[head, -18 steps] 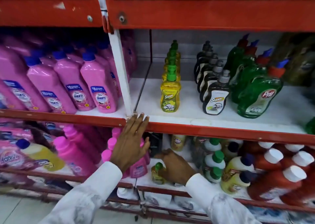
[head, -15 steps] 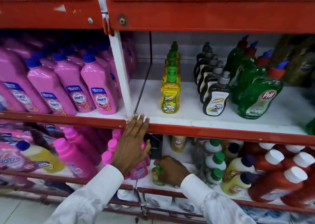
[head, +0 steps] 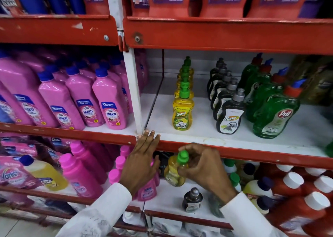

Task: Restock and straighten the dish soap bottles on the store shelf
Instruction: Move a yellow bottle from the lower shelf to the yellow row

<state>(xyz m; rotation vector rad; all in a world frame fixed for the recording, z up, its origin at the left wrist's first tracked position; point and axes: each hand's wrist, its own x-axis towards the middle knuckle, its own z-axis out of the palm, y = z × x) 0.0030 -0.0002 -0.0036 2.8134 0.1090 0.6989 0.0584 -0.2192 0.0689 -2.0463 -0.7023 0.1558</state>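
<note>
My right hand [head: 203, 166] grips a small yellow dish soap bottle [head: 173, 171] with a green cap, held in front of the red shelf lip just below the middle shelf. My left hand [head: 142, 159] lies flat with fingers spread, fingertips on the red shelf edge [head: 234, 151] by the white upright. On the white middle shelf [head: 201, 130] stands a row of yellow Super bottles [head: 182, 110] with green pumps. To their right run a row of black Super bottles [head: 229, 116] and a row of green Pril bottles [head: 273, 114].
Pink Shakti bottles [head: 110, 105] fill the shelf section to the left. On the lower shelf are pink bottles [head: 79, 173], a small dark bottle [head: 191, 200], green-capped bottles and red bottles with white caps [head: 295, 191]. A white upright [head: 133, 92] divides the sections.
My right hand has risen from the lower shelf with the yellow bottle, up to the red shelf lip. The view has tilted upward. My left hand stays on the edge.
</note>
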